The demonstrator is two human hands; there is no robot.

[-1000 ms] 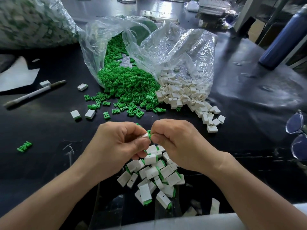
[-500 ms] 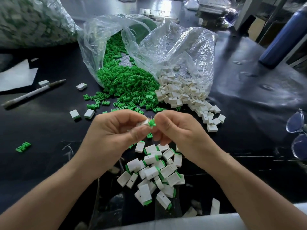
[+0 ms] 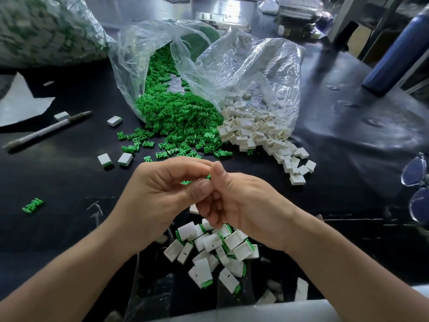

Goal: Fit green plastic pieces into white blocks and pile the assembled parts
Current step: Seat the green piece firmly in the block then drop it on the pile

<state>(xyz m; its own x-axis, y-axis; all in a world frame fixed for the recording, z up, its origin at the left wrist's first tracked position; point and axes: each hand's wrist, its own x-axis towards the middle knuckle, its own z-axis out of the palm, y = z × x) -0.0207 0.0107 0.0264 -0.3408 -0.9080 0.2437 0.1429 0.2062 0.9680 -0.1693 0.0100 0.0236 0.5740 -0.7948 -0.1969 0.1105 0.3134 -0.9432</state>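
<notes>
My left hand [image 3: 167, 194] and my right hand [image 3: 239, 203] meet fingertip to fingertip above the black table. Between the thumbs only a bit of a green piece [image 3: 208, 177] shows; the white block it goes with is hidden by my fingers. Below my hands lies the pile of assembled parts [image 3: 216, 249], white blocks with green ends. Behind them, loose green pieces [image 3: 178, 117] spill from a clear bag [image 3: 130, 66]. To their right, white blocks [image 3: 257, 131] spill from a second clear bag [image 3: 255, 66].
A pen [image 3: 46, 130] and a white paper [image 3: 21, 103] lie at the left, with stray blocks [image 3: 115, 120] and two assembled parts [image 3: 125, 159] nearby. One green piece [image 3: 32, 205] lies alone. Glasses [image 3: 417, 189] and a blue bottle [image 3: 394, 54] are at the right.
Both hands rose away from the pile and turned inward. The white block seen at my left fingertips is now covered by fingers.
</notes>
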